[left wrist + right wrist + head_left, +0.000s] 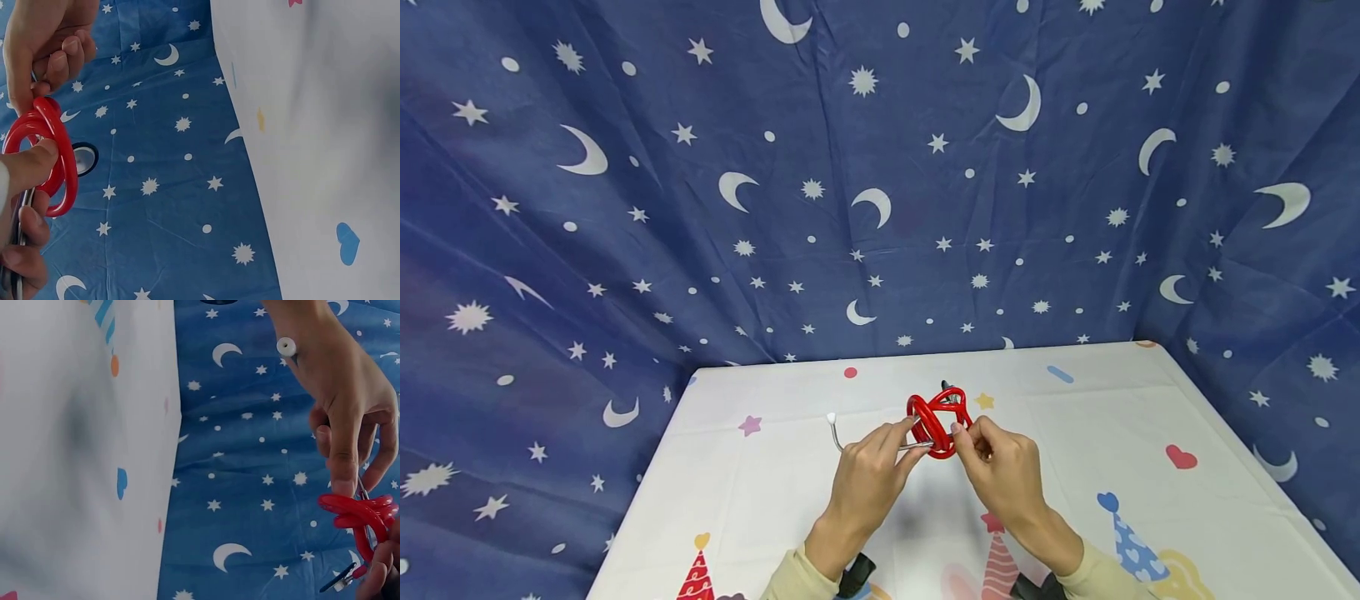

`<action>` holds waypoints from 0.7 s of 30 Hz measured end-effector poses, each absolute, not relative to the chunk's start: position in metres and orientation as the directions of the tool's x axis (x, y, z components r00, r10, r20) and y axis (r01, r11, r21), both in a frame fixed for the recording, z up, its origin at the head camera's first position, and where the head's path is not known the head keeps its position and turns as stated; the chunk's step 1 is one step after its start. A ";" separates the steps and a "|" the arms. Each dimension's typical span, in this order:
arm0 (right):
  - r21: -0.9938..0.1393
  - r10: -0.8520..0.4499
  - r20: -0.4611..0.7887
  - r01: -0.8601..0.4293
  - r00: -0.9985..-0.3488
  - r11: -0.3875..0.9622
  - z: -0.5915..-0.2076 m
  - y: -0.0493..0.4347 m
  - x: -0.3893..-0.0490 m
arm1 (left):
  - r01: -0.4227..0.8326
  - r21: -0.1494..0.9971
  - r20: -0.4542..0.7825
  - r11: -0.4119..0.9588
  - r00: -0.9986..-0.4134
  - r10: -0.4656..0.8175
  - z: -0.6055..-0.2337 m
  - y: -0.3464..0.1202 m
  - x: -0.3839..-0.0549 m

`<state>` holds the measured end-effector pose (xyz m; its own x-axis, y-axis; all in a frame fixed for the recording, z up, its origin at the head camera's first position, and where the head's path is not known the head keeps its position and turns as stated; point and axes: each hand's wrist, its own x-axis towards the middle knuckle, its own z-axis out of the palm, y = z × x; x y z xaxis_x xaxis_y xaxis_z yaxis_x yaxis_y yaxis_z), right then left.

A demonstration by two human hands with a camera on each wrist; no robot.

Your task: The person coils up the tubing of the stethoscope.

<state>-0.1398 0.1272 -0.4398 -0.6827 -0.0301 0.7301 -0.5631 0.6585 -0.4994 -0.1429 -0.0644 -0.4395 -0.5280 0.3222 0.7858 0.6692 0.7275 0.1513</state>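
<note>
A stethoscope with bright red tubing (934, 429) is held up over the table, its tubing wound into a loose, looped bundle. My left hand (868, 479) pinches the metal ear tubes together with the side of the bundle. From behind that hand one ear tube curves out to a white ear tip (831, 417), seen also in the right wrist view. On the bundle's other side, my right hand (1009, 475) pinches the red tubing between thumb and fingers. The round chest piece (84, 158) with its dark rim hangs beyond the coils.
Under both hands lies a white tablecloth (760, 492) printed with party hats, hearts and stars. A blue curtain (820, 250) with moons and stars hangs behind the table and along its sides. Dark straps (856, 575) show at the wrists.
</note>
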 end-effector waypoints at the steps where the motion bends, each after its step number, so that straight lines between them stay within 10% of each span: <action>1: -0.512 -0.022 0.724 -0.558 -0.689 0.653 -0.440 0.128 -0.140 | 0.671 0.164 0.785 0.723 -0.533 0.317 -0.440 -0.065 -0.143; 21: -0.906 -0.064 0.276 -0.282 -0.959 0.316 -0.454 0.137 -0.160 | 0.632 0.352 0.640 0.691 -0.701 0.314 -0.459 -0.074 -0.158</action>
